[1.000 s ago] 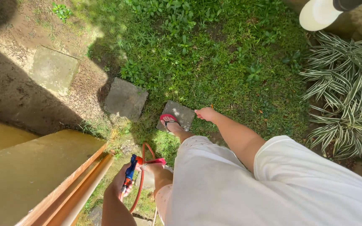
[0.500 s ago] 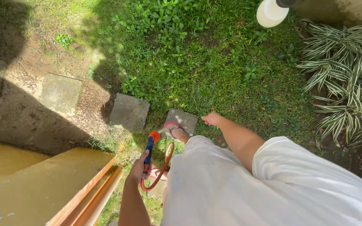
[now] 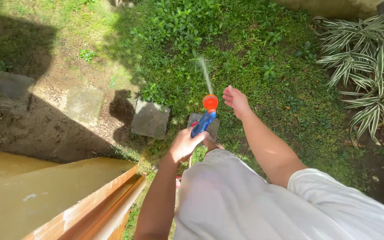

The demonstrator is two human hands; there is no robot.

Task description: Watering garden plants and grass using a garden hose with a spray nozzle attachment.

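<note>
Below you lie the grass (image 3: 263, 58), the striped-leaf plant (image 3: 370, 75) at right and square stepping stones (image 3: 150, 118). Your left hand (image 3: 185, 144) has its fingers wrapped around the blue spray nozzle (image 3: 205, 116), spraying water (image 3: 206, 74). Your right hand (image 3: 235, 100) hovers just beside the orange tip, fingers loosely curled.

The person wears a loose white garment (image 3: 245, 200) with a short white sleeve (image 3: 334, 195) ending above the elbow, both forearms bare below it, no watch or rings showing on the left hand (image 3: 185, 144) or right hand (image 3: 235, 100).
</note>
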